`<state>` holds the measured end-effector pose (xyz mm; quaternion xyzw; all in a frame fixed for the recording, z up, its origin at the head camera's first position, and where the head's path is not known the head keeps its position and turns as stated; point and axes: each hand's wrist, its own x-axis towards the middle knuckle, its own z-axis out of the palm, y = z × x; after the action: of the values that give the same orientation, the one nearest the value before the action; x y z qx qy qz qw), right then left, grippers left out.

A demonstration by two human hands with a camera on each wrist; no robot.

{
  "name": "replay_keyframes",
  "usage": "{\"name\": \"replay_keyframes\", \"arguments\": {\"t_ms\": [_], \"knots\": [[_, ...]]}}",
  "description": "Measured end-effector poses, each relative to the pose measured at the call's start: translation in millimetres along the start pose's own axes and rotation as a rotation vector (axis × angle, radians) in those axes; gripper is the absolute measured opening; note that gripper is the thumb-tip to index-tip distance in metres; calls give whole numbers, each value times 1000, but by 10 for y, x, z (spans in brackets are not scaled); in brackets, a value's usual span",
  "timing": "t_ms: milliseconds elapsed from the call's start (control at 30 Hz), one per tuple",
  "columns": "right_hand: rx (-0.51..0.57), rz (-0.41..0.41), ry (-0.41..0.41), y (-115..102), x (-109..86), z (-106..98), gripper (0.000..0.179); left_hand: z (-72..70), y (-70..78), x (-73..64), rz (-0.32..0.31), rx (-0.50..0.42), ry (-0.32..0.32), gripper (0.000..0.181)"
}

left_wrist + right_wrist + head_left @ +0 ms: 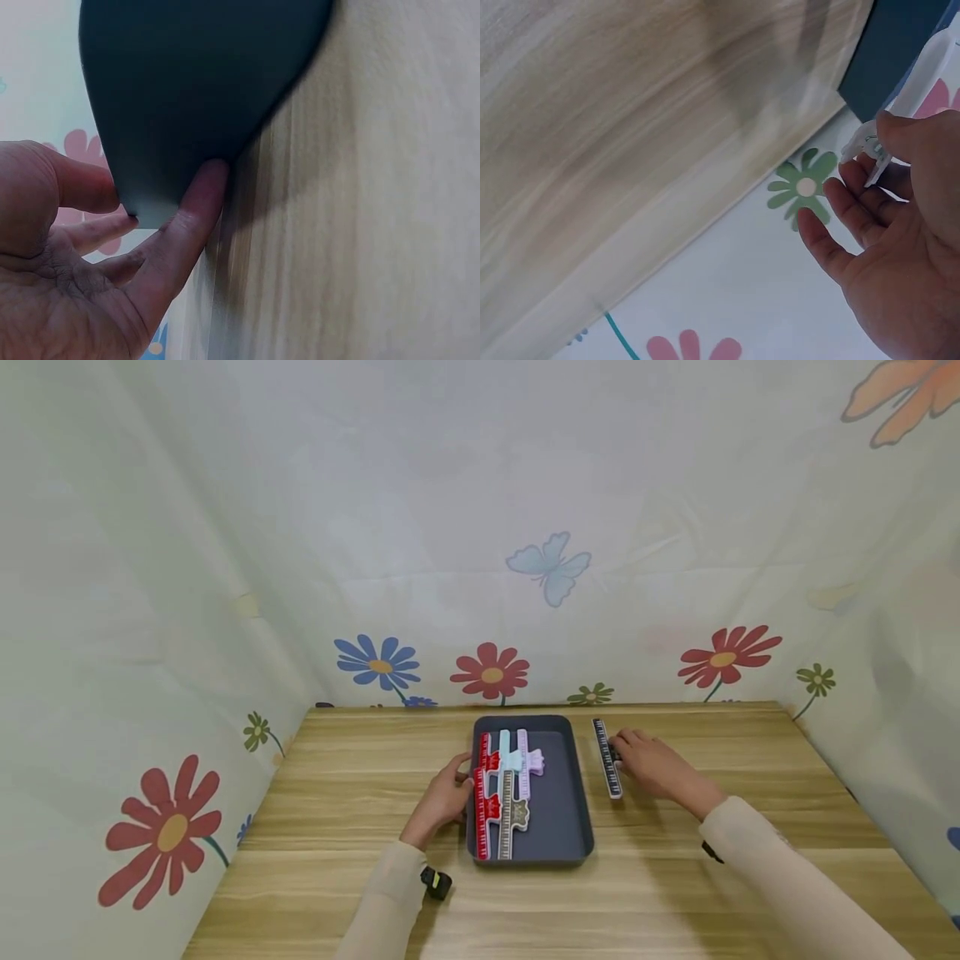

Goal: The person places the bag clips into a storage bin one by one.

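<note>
My right hand [656,765] pinches a black-and-white piano-key page clip [607,758] to the right of the tray. Up close in the right wrist view, the clip's white edge [924,75] shows between thumb and fingers. My left hand [441,799] holds the left wall of a dark grey tray [561,802]; in the left wrist view the thumb meets the rim and a finger [196,206] lies along the outer wall. Inside the tray are two red clips [482,818], a light blue clip [505,747], a lilac clip [523,768] and a grey-gold clip [507,827].
The tray rests on a wood-grain table [337,793]. At the table's far edge hangs a pale cloth [420,585] printed with flowers and a butterfly, and more of it hangs at both sides. A small black device [437,882] sits at my left wrist.
</note>
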<state>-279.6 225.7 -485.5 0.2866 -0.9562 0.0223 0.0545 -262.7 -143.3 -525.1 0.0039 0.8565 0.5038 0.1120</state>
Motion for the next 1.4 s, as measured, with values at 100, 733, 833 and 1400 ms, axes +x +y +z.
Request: {"name": "replay_keyframes", "arguments": {"t_ms": [100,733,833,1400], "knots": [[-28,-24,30,-24,-38,-35,40,4,6,3,5,-10,0,52],[-61,-42,93,-295,-42,-232,41,-12,-7,16,2,-26,-12,52],[-61,-58,107,-326,-37,-243,40,-11,-4,16,-3,-29,-11,52],[-21,-28,67,-536,39,-262,43,-16,42,8,-27,18,24,52]]}}
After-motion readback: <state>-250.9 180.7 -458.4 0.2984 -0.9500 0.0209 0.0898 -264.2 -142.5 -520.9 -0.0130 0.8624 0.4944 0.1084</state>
